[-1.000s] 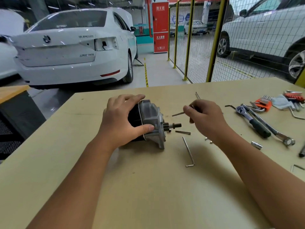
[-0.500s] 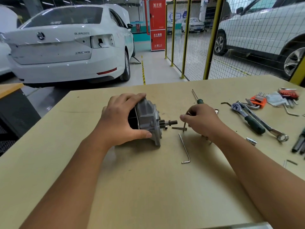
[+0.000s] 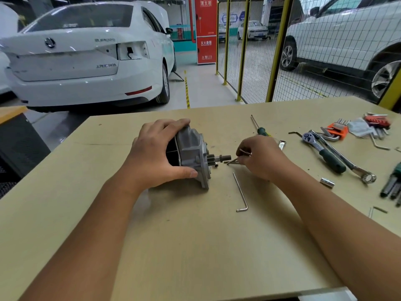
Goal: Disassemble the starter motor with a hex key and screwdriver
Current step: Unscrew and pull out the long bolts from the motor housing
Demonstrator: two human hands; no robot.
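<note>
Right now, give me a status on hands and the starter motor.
Left hand grips starter motor. Right hand pinches thin bolts beside its shaft. Hex key lies loose nearby.

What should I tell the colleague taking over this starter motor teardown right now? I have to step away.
Left hand grips the starter motor, which lies on its side on the table, pinion shaft pointing right.
Right hand pinches a thin metal pin at the small loose pieces beside the shaft tip.
A long hex key lies free in front; the screwdriver lies behind the right hand.
Done: apparently some long screws are out. Left: the housing still looks assembled, so separate it.
</note>
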